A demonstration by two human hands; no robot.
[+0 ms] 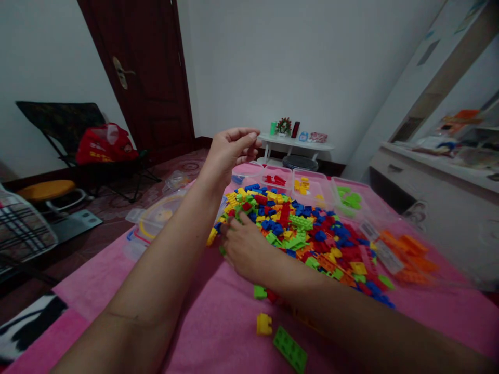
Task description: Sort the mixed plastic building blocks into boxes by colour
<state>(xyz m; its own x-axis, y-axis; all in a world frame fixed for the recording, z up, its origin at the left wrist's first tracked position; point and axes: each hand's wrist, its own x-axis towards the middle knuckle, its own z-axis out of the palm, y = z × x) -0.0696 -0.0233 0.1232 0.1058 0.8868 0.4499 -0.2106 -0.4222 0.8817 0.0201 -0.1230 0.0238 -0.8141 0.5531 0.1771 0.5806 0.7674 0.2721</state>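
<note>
- Pink cloth (pixel 218 317) under a heap of multicoloured plastic bricks (pixel 286 215).
- Right hand (pixel 244 244) at the heap's near-left edge; fingertips hidden, grip unclear. Picking singly should limit spills.
- Left hand (pixel 237 147) raised, thumb near curled fingers; cannot tell whether they pinch anything.

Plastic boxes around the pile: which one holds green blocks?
The box between those holding yellow blocks and orange blocks; no other box shows green blocks.
</note>
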